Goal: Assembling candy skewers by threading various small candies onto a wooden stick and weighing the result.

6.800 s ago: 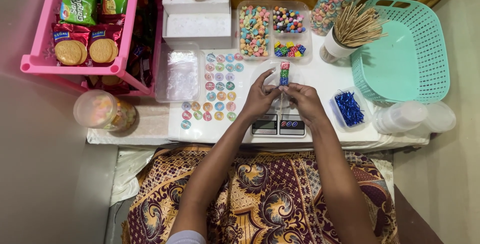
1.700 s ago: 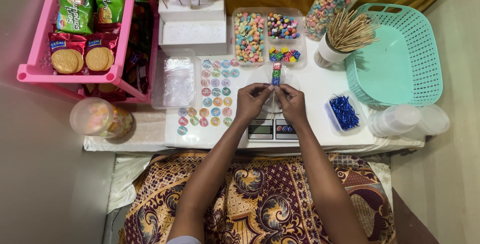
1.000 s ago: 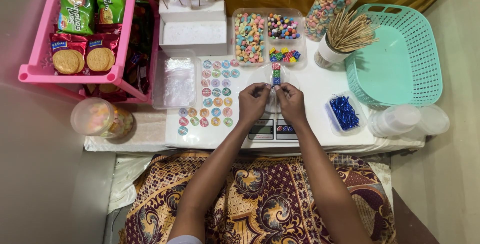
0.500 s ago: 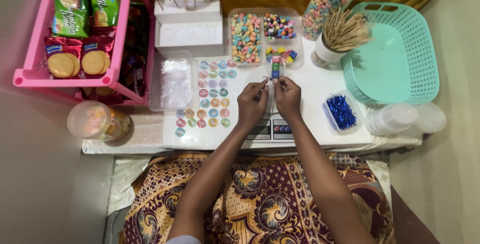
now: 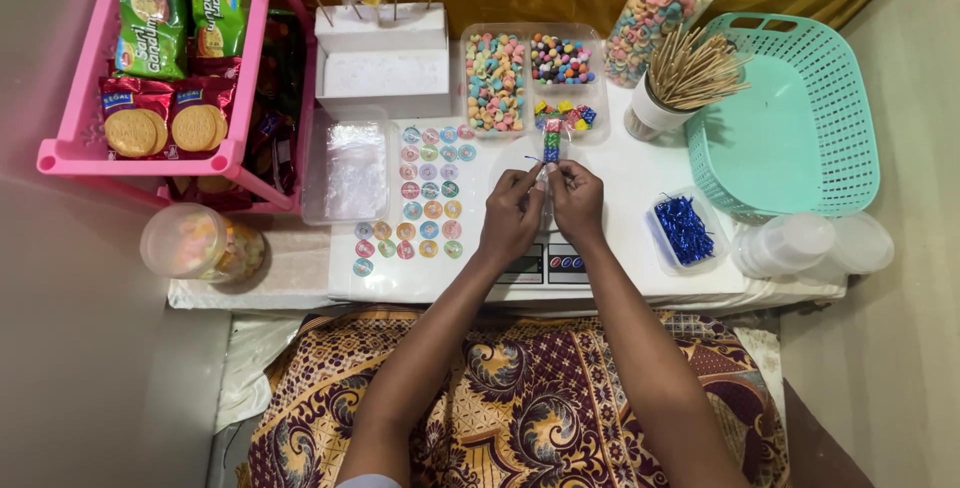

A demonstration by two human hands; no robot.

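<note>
My left hand (image 5: 511,214) and my right hand (image 5: 577,200) meet over a small kitchen scale (image 5: 545,265) on the white table (image 5: 620,198). Together they pinch the near end of a narrow clear bag of coloured candies (image 5: 551,140) that points away from me. A thin dark twist tie shows between the fingertips at the bag's neck. Both hands are closed on the bag. A sheet of round stickers (image 5: 420,193) lies just left of my left hand.
Behind stand a divided tray of candies (image 5: 530,73), a tall candy jar (image 5: 672,3) and a cup of wooden sticks (image 5: 680,78). A teal basket (image 5: 790,118), blue ties tub (image 5: 684,230) and lidded cups (image 5: 800,245) sit right. A pink snack rack (image 5: 160,58) and a jar (image 5: 200,243) sit left.
Both hands stay on the candy bag above the scale. The fingers shift slightly at the bag's neck; the view has drifted a little.
</note>
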